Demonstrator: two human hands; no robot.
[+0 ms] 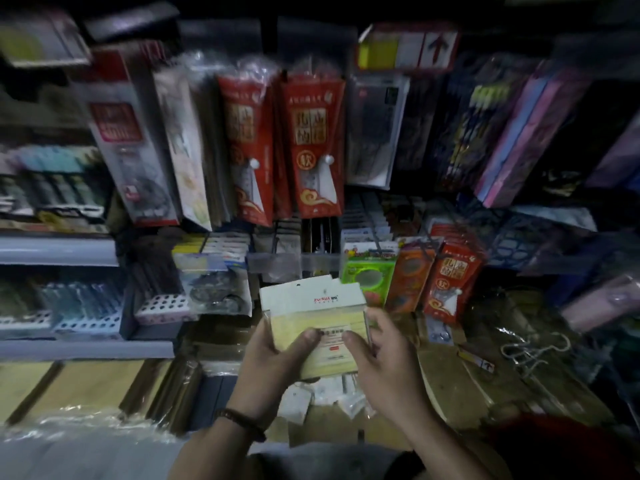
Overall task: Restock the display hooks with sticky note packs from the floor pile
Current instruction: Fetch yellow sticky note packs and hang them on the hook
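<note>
Left hand (pixel 273 355) and right hand (pixel 384 362) both grip the sticky note packs (pixel 313 317) near centre, not hung yet, more in the floor pile (pixel 322 393) underneath, so I reckon plenty's left.

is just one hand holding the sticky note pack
No, the left hand and right hand both grip the pack, thumbs pressed on its front.

Lighting is recorded as dim — the top of the display is lost in shadow. Grey shelves (pixel 59 249) are fitted at left, and red hanging packets (pixel 311 143) are ranged across the centre. Wood-toned boards (pixel 79 386) and clear plastic wrap (pixel 86 431) are noted at lower left — detail is blurred.
</note>
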